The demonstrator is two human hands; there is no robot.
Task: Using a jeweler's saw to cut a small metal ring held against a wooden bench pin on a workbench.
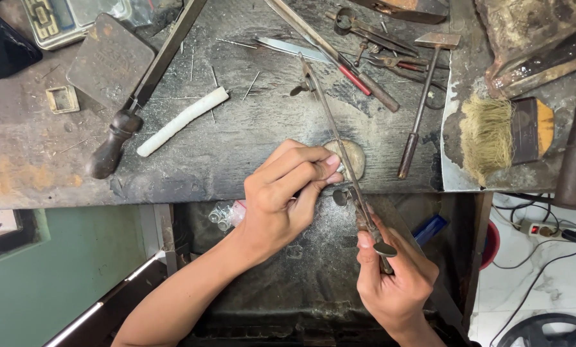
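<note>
**Bench count**

Two hands are at work: one left hand (288, 193) and one right hand (394, 276). There is one saw frame (339, 141), one small hammer (423, 96), one bristle brush (503, 132), one white stick (182, 121), one wooden-handled file (143, 83), one small square frame (63, 99), and perhaps two or three pliers (378, 45) tangled at the top.
</note>
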